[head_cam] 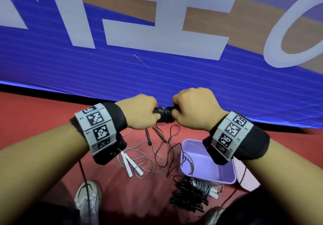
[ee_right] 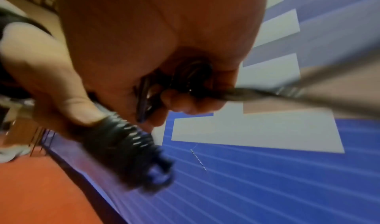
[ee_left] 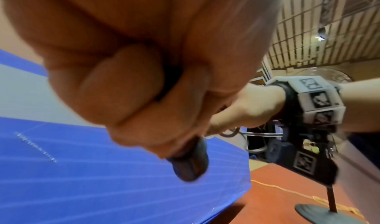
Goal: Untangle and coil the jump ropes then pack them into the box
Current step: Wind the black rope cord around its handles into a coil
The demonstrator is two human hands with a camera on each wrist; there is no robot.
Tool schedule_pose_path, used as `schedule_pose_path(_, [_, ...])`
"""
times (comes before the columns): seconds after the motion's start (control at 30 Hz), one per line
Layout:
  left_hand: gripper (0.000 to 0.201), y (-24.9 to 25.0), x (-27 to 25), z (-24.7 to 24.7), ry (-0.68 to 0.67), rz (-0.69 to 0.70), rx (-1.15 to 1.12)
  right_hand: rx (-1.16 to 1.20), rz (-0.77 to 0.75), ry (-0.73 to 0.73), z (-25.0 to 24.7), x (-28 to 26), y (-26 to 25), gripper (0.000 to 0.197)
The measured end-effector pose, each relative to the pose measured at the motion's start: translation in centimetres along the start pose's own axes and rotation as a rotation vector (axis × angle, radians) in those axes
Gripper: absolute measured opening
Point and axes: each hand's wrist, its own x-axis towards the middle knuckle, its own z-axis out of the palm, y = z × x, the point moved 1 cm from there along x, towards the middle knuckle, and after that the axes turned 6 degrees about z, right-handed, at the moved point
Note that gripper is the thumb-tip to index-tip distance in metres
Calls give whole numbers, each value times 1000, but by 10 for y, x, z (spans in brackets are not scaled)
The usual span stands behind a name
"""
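Both hands are raised in front of me and hold one black jump rope (head_cam: 164,114) wound tightly round its handles. My left hand (head_cam: 142,114) grips the left end of the bundle; its handle end (ee_left: 190,164) sticks out below the fist. My right hand (head_cam: 192,109) grips the right end and the cord (ee_right: 191,78) in its curled fingers. On the red floor below lie a loose black rope (head_cam: 162,137), a white-handled rope (head_cam: 132,165), and a lilac box (head_cam: 206,165) with a cord hanging over its rim.
A pile of coiled black and grey ropes (head_cam: 192,195) lies in front of the box. The box lid (head_cam: 244,177) lies to its right. My shoe (head_cam: 88,196) is at the lower left. A blue screen wall (head_cam: 157,67) stands ahead. A black stand base (ee_left: 320,214) sits on the floor.
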Motion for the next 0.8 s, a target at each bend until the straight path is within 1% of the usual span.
schedule_pose_path(0.07, [23,-7,5,-4,192,-22,-100,212,141,35,-2,0,-1,17])
schedule_pose_path(0.13, [18,-11,7,-11,357,-22,-229,545,265,49,-4,-1,0,9])
schedule_pose_path(0.2, [16,-12,6,-18,477,-9,-318,848,326,70,-4,-3,0,8])
schedule_pose_path(0.27, [15,-14,5,-22,542,8,-405,1056,338,89,-4,-6,-4,12])
schedule_pose_path(0.33, [15,-15,6,-24,578,23,-531,1248,354,84,-3,-9,-10,15])
schedule_pose_path(0.4, [14,-16,7,-26,601,24,-750,1429,384,54,-1,-12,-14,16])
schedule_pose_path(0.43, [13,-15,7,-28,598,18,-867,1477,381,47,0,-13,-15,17])
schedule_pose_path(0.47, [13,-15,7,-29,581,18,-963,1476,363,55,1,-15,-16,18])
schedule_pose_path(0.53, [15,-12,5,-30,512,53,-1091,1395,323,121,0,-18,-18,18])
schedule_pose_path(0.67, [12,-4,-4,-26,310,166,-1275,1363,324,231,-5,-24,-20,24])
schedule_pose_path(0.7, [12,-2,-6,-25,263,185,-1315,1311,321,262,-6,-25,-20,22])
schedule_pose_path(0.77, [13,2,-9,-24,194,187,-1356,1109,306,306,-3,-26,-17,20])
schedule_pose_path(0.8, [19,2,-9,-24,172,174,-1343,993,295,309,-2,-27,-16,20])
